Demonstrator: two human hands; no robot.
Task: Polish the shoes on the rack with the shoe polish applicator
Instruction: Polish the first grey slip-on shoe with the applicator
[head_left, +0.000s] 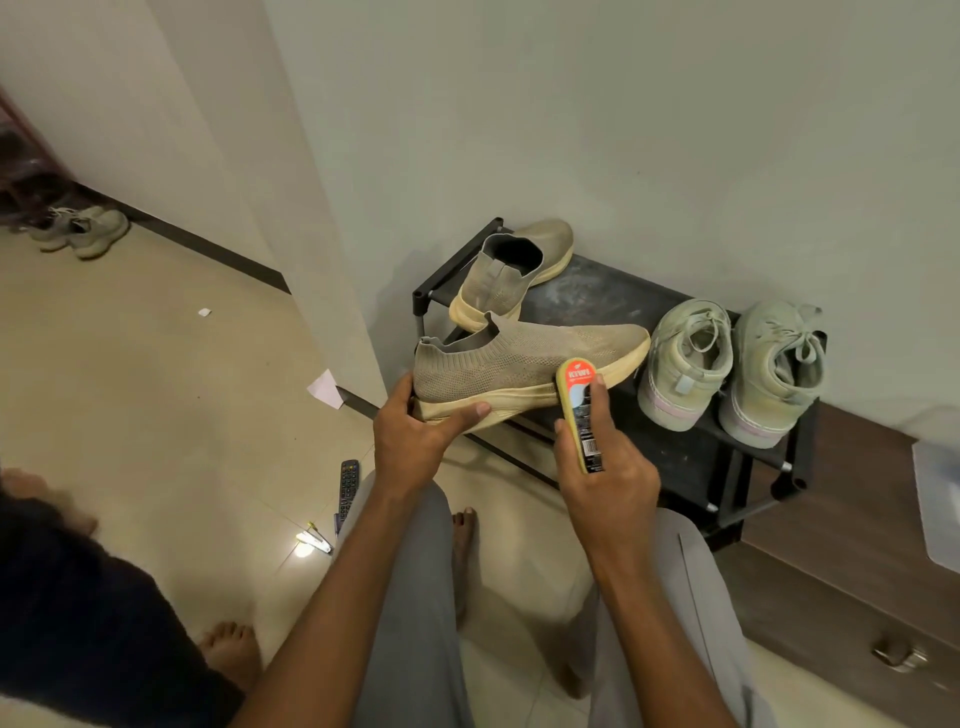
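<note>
My left hand (415, 431) grips the heel end of a beige knit slip-on shoe (519, 358) with a cream sole, holding it sideways in front of the black shoe rack (691, 457). The yellow shoe polish applicator (579, 410) with a red label is held in my right hand (608, 478), its top end against the shoe's side near the sole. The matching slip-on shoe (514, 270) sits on the rack's top shelf at the left. A pair of pale green lace-up sneakers (732, 364) stands on the shelf at the right.
A wall rises right behind the rack. A brown drawer cabinet (857, 561) stands to the right. On the tiled floor lie a remote control (348, 486), paper scraps and another pair of sneakers (83, 231) far left. Another person's bare foot (231, 649) is at lower left.
</note>
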